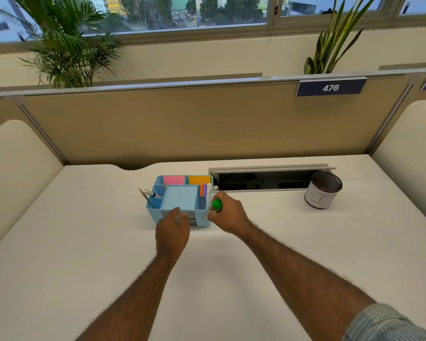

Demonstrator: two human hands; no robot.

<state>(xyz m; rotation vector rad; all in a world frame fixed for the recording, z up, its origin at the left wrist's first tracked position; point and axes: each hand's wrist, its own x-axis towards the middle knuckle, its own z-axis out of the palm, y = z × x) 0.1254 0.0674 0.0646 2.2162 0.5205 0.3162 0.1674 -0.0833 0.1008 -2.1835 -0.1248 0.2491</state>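
Materials, referenced to the organizer [155,214]:
- organizer: moulded light-blue plastic, smooth, low sheen.
- rear compartments: pink pad [174,179] and orange pad [199,179], matt paper.
- desk top [84,242] under it: white, smooth, matt, looks like laminate.
- green piece [217,204] in the right hand [228,215], at the organizer's right wall: smooth plastic, slight gloss.
- cable flap [268,168] behind and to the right: grey metal, satin.
- cup [326,183] far right: dark wire mesh, white paper wrap.
- partition [182,124] behind: tan, matt, cloth-like; metal trim.
- sleeve [384,323], near right: striped woven cloth.
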